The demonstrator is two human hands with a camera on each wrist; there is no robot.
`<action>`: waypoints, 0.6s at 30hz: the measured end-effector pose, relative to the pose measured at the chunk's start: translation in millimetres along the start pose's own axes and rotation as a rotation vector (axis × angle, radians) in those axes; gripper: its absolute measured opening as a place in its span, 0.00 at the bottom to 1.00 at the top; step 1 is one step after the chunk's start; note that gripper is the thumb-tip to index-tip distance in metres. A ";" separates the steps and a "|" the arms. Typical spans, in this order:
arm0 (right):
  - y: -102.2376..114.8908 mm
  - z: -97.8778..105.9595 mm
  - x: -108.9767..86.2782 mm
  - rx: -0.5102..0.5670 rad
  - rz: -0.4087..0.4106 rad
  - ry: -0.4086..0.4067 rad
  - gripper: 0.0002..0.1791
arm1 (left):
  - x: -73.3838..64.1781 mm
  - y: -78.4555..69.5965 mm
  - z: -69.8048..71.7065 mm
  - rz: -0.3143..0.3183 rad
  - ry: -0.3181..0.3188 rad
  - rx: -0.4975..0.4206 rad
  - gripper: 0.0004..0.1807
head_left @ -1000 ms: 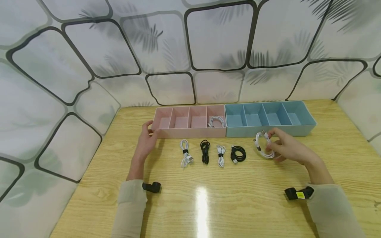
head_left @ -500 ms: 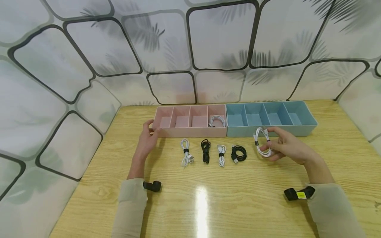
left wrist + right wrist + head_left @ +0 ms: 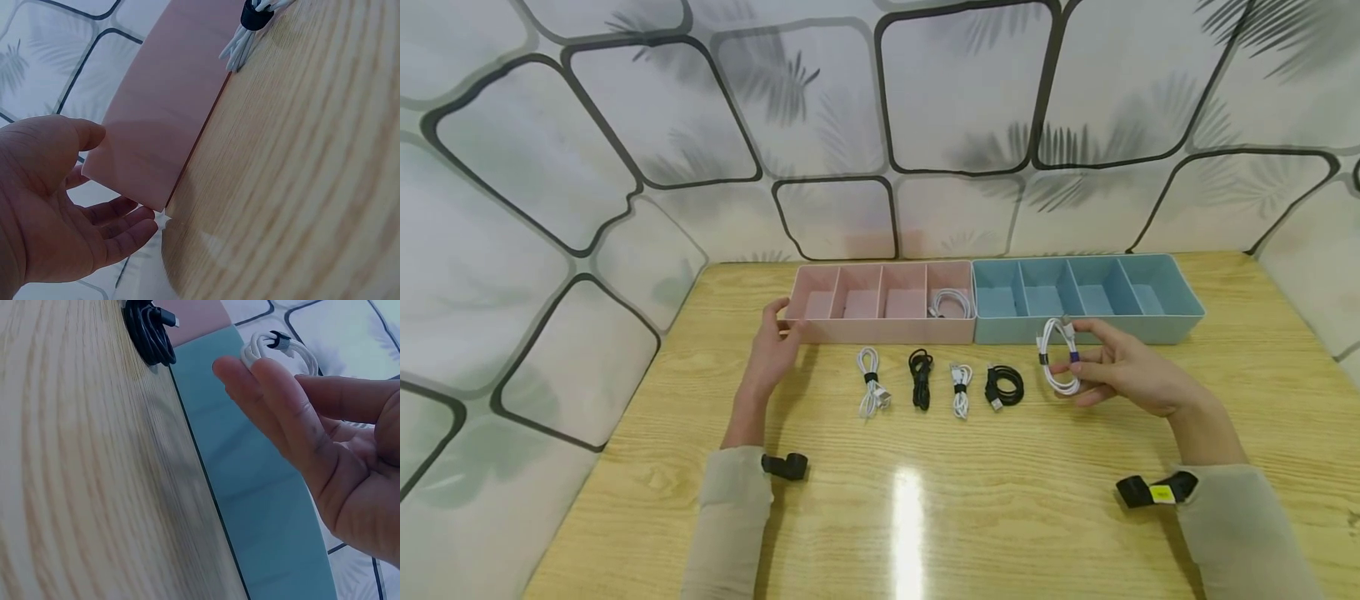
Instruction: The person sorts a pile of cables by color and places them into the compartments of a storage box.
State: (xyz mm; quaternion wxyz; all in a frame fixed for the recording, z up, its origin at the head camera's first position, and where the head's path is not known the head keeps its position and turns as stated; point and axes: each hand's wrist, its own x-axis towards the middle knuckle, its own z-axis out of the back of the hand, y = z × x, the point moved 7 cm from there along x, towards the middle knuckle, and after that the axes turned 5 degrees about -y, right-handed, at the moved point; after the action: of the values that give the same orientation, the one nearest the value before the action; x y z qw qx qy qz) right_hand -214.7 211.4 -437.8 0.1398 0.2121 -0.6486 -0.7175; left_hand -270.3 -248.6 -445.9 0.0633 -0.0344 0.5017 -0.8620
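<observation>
My right hand (image 3: 1123,371) pinches a coiled white charging cable (image 3: 1049,383) upright in front of the blue divided box (image 3: 1150,331). Dark bands tie the coil, and the right wrist view shows this white cable (image 3: 253,347) beyond the fingertips. At the left end of the pink divided box (image 3: 880,332), my left hand (image 3: 772,350) touches the corner with thumb and fingers, which look relaxed in the left wrist view. Another white cable (image 3: 951,296) lies coiled in the pink box's rightmost compartment.
A row of tied cables lies before the boxes: a white one with a plug (image 3: 871,383), a black bundle (image 3: 921,379), a short white bundle (image 3: 960,389) and a round black coil (image 3: 1004,385). The boxes stand end to end near the wall (image 3: 955,217) on the wooden table (image 3: 820,500).
My right hand has raised and turned the white cable slightly, so its coil stands more upright. The left hand keeps its place at the pink box, and the head view has shifted a little.
</observation>
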 end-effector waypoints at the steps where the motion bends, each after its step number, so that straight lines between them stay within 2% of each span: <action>1: 0.6 -0.6 0.3 0.007 0.004 0.003 0.31 | -0.5 -0.8 0.5 -0.002 0.001 -0.001 0.32; 10: 0.6 -6.2 4.3 0.080 0.000 0.008 0.30 | 0.1 -3.1 2.7 -0.021 -0.010 0.001 0.31; 18: -1.2 -10.7 8.6 0.075 -0.035 -0.020 0.31 | 0.6 -3.5 1.8 -0.013 -0.015 -0.009 0.31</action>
State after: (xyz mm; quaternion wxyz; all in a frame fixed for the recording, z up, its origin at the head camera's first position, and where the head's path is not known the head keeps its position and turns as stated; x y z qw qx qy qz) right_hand -216.9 198.1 -440.8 0.1127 0.2211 -0.6728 -0.6969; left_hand -270.9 -248.5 -442.0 0.0612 -0.0442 0.5049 -0.8598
